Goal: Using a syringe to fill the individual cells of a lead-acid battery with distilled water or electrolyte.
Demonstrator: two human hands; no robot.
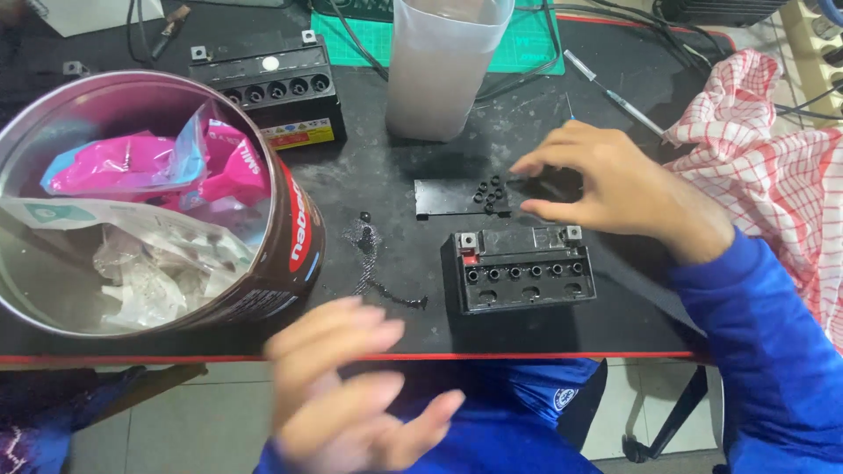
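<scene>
My right hand hovers with spread fingers just right of a flat black cover strip that carries several small black caps. Whether the fingertips hold anything is hidden. In front of it stands a small black battery with a row of open cell holes and two metal terminals. My left hand is blurred, open and empty, at the table's near edge below a wet black smear.
A large round tin filled with pink and white plastic packets sits at the left. A second black battery and a translucent plastic cup stand at the back. A red-checked cloth lies at the right, with a thin tool beside it.
</scene>
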